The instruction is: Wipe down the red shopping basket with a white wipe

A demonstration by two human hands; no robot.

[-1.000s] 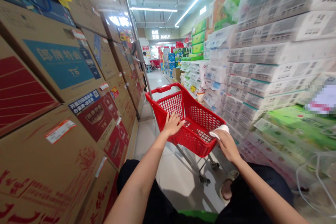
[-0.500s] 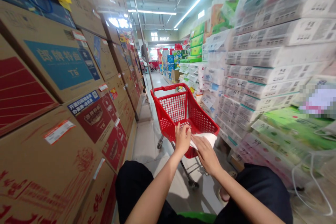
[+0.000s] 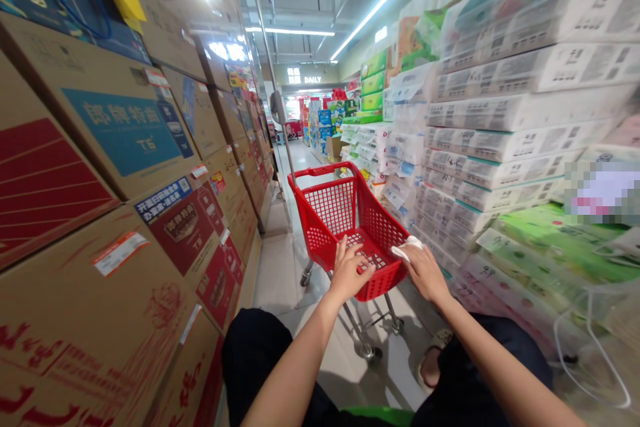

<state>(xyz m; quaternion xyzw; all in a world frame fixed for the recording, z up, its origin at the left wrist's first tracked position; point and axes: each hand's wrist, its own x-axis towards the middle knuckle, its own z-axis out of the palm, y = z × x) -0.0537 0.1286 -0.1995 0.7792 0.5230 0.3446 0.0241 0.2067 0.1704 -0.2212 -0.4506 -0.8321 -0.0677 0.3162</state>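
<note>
A red plastic shopping cart (image 3: 330, 203) with lattice walls stands in front of my knees. On its right near corner, my right hand (image 3: 425, 273) presses a folded white cloth (image 3: 407, 249) against the rim. Only part of the cloth shows under the fingers. My left hand (image 3: 350, 271) is at the near left rim with its fingers apart and nothing in them. Whether its fingertips touch the rim is hard to see.
Stacked cardboard boxes (image 3: 125, 133) line the left side. Piles of wrapped white packs (image 3: 480, 107) and green packs (image 3: 545, 240) rise on the right. A metal pole (image 3: 287, 140) stands left of the cart, and the tiled aisle floor (image 3: 277, 273) runs ahead.
My right hand has moved right along the near rim to the corner, taking the cloth with it. The cloth is now more bunched. My left hand stays nearly in place, fingers more spread.
</note>
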